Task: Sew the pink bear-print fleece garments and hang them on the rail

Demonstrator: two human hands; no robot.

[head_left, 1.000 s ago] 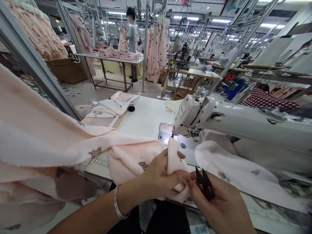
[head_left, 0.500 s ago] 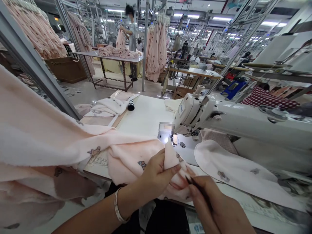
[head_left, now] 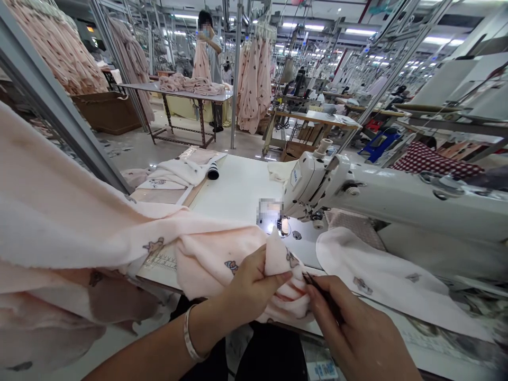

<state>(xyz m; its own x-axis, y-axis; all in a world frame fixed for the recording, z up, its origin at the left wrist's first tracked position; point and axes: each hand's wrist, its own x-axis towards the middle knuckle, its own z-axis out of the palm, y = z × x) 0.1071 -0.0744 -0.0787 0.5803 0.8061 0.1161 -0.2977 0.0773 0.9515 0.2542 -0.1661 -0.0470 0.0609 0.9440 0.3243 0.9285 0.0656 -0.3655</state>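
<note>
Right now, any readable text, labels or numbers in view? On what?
No text is legible.
Blue label on the sewing machine: too small to read.
Ruler marks on the table edge: numbers too small.
Blue print on tag, bottom edge: blurred.

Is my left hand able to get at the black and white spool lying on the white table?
Probably not: the left hand pinches the pink fleece fabric, and the black and white spool lies at the far side of the white table, beyond that fabric. It must let go first.
</note>
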